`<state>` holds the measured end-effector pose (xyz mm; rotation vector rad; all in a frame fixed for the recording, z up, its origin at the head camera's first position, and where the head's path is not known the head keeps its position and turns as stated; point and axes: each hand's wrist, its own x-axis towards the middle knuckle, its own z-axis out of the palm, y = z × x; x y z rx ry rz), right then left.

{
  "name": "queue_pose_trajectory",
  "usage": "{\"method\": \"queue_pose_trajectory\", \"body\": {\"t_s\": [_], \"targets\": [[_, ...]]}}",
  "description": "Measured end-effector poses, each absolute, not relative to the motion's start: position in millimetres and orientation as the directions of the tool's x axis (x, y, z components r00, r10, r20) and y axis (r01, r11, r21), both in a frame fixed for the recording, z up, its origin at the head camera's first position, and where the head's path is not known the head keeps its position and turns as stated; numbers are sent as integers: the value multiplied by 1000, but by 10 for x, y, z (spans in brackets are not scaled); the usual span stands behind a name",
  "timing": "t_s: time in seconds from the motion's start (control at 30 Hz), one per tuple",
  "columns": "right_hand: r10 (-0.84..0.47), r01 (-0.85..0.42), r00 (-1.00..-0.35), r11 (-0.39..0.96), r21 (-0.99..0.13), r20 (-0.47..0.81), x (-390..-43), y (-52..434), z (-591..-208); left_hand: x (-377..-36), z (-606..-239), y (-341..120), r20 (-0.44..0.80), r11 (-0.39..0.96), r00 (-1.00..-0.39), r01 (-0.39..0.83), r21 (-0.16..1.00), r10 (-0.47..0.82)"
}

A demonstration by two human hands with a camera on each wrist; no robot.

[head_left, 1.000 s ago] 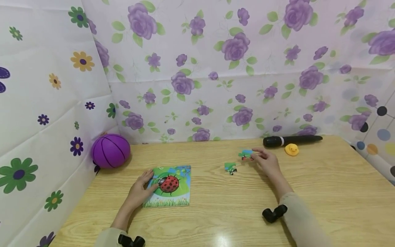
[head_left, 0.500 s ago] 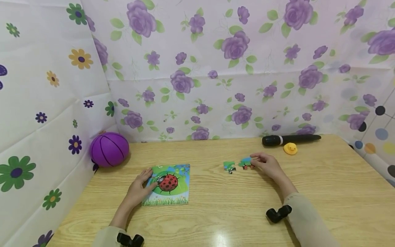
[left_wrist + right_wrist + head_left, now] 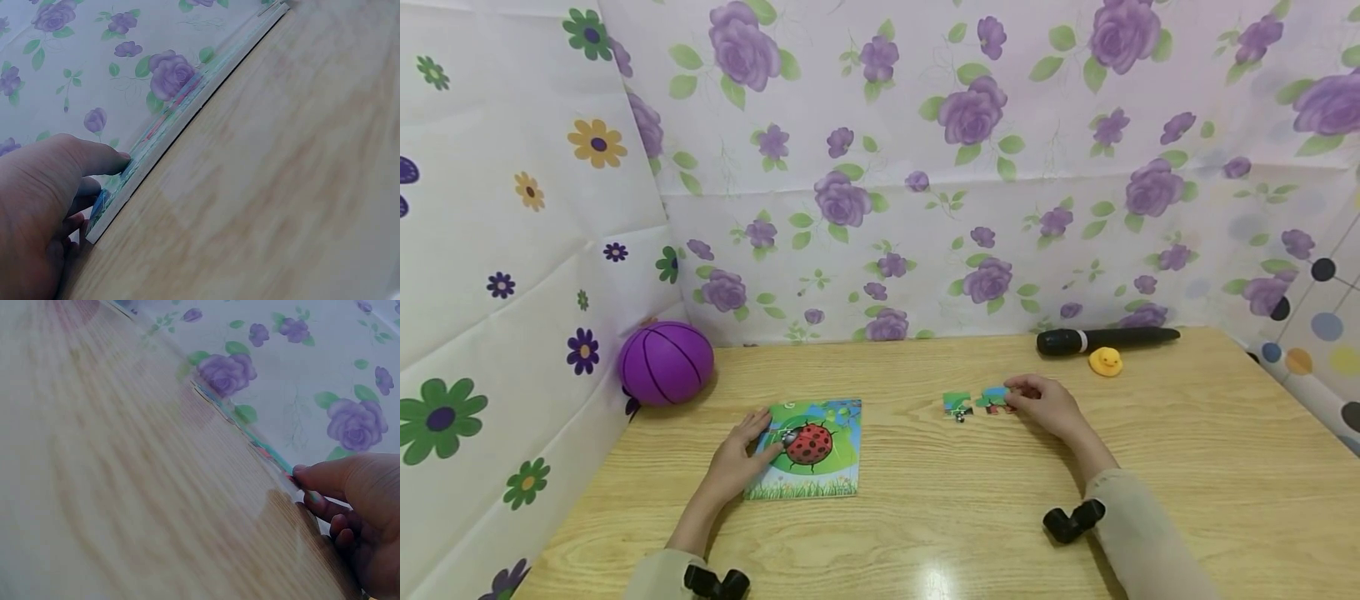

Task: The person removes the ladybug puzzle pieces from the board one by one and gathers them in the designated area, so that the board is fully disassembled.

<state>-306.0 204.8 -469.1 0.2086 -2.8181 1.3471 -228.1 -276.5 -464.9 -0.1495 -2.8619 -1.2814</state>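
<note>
On the left of the table lies a square ladybug puzzle board (image 3: 820, 479), flat. My left hand (image 3: 737, 461) rests at its left edge, thumb on its face and the other fingers along the side. To the right, my right hand (image 3: 1047, 406) pinches the right end of a blue-and-green puzzle piece (image 3: 990, 398) low over the table. A second puzzle piece (image 3: 957, 403), green with a black-and-white bit, sits just left of it, a small gap between. In the right wrist view, the held piece (image 3: 262, 450) shows edge-on at the thumb (image 3: 322, 478).
A purple ball (image 3: 666, 364) stands at the back left corner. Along the back right lie a thick black pen-shaped object (image 3: 1108, 340) and a yellow toy duck (image 3: 1106, 362). Flowered cloth (image 3: 880, 183) hangs behind the wooden table (image 3: 895, 533).
My right hand has brought its puzzle piece down and nearer, to beside the other piece, then shifted it slightly left. My left hand stays on the puzzle board.
</note>
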Motion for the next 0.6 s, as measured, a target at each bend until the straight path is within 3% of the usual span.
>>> {"method": "queue_pose_trajectory", "body": {"t_s": [0.6], "targets": [[-107,-143,-990,665,-733,95,-3076,2032,-4709,-2274,-4615,-2750,41,666,-995,88,741,87]]}}
